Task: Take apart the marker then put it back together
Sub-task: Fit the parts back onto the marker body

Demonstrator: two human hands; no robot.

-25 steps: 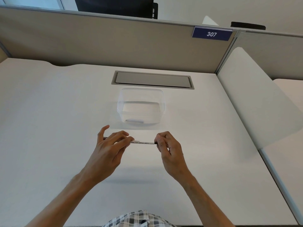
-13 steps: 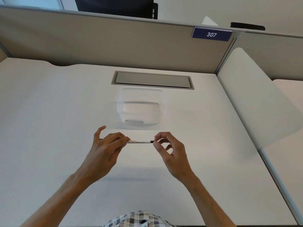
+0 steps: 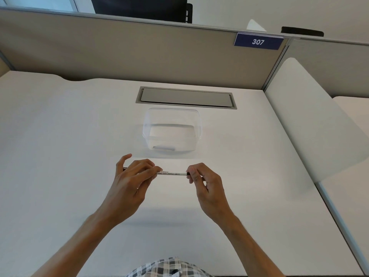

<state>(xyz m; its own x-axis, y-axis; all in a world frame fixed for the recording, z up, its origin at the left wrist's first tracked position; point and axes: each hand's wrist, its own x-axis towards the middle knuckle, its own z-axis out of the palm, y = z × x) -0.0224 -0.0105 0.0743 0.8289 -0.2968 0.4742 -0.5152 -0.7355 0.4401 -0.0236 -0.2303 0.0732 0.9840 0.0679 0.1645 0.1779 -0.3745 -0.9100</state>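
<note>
A slim white marker point(image 3: 172, 173) with black print lies level between my two hands, a little above the white desk. My left hand point(image 3: 132, 176) grips its left part with curled fingers and thumb raised; a dark tip shows just past the hand at the left. My right hand point(image 3: 201, 180) pinches the marker's dark right end between thumb and forefinger. The part of the marker under my left fingers is hidden.
A clear plastic container point(image 3: 173, 130) stands on the desk point(image 3: 60, 146) just beyond my hands. Behind it lies a grey cable hatch point(image 3: 186, 97). A beige partition point(image 3: 119, 50) closes the back, and a white divider panel point(image 3: 311, 124) rises on the right.
My right hand, whose fingers had loosened off the marker's right end half a second ago, pinches it again. My left hand keeps its grip and has barely moved.
</note>
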